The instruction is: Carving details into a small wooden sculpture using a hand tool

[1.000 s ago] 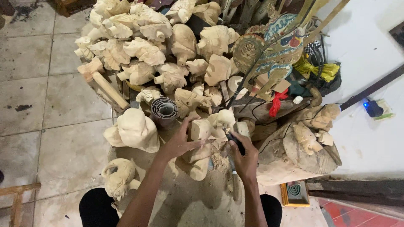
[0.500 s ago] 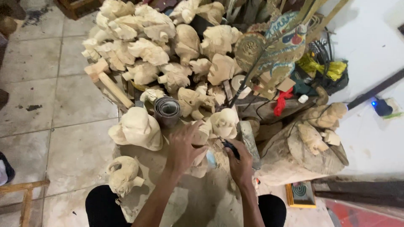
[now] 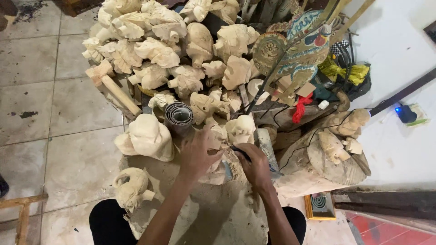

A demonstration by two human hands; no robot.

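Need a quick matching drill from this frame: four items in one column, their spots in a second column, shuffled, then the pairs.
Things:
1. rolled sandpaper
2. wooden mallet
3. red cloth
4. small elephant carving

Places:
A. on the floor by the person's left knee
B. just beyond the left hand, standing on end
C. far left edge of the carving pile
D. right of centre, under the painted shadow puppet

Pairs: 1-B, 2-C, 3-D, 4-A

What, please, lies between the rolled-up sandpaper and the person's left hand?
Nothing lies between: the head view shows only a short, dusty stretch of work surface separating the sandpaper roll from the left hand.
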